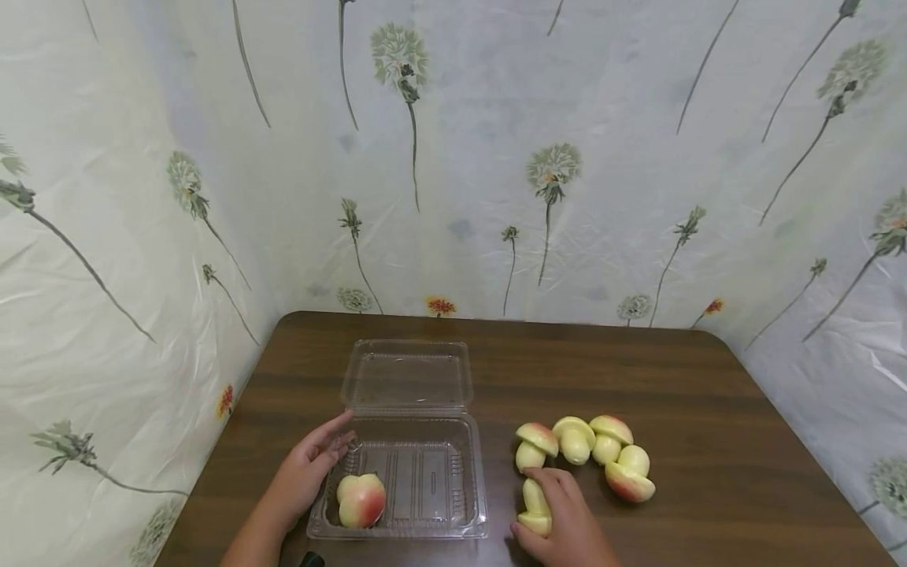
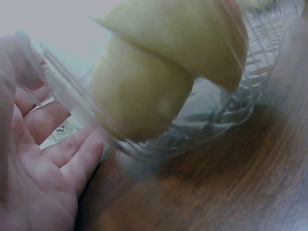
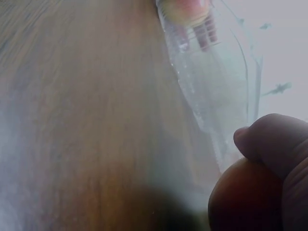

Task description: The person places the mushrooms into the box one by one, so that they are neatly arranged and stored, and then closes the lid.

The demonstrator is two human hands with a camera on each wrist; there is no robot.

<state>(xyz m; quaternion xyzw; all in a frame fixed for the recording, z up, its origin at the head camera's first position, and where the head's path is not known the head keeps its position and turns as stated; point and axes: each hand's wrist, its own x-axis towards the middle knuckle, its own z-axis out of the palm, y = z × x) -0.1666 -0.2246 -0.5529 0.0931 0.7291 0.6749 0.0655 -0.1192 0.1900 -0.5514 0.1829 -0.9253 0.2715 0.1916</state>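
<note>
A clear plastic clamshell box (image 1: 483,504) lies with its lid (image 1: 407,378) folded back. Inside, at the near left corner, is a mushroom-shaped piece (image 1: 363,502) with a red-blushed cap; its pale yellow stem (image 2: 144,91) shows through the wall in the left wrist view. My left hand (image 1: 312,468) rests along the box's left side, fingers loosely extended against the plastic. To the right of the box, my right hand (image 1: 564,516) grips another pale yellow mushroom piece (image 1: 534,508) low over the table, thumb on its cap side. Its rounded reddish cap (image 3: 245,197) appears under the thumb in the right wrist view.
Several more mushroom pieces (image 1: 575,441) lie in a curved cluster beyond and right of my right hand. The brown wooden table (image 1: 708,425) meets a flower-printed curtain (image 1: 460,197) at the back and sides. A small black object (image 1: 312,559) shows at the front edge.
</note>
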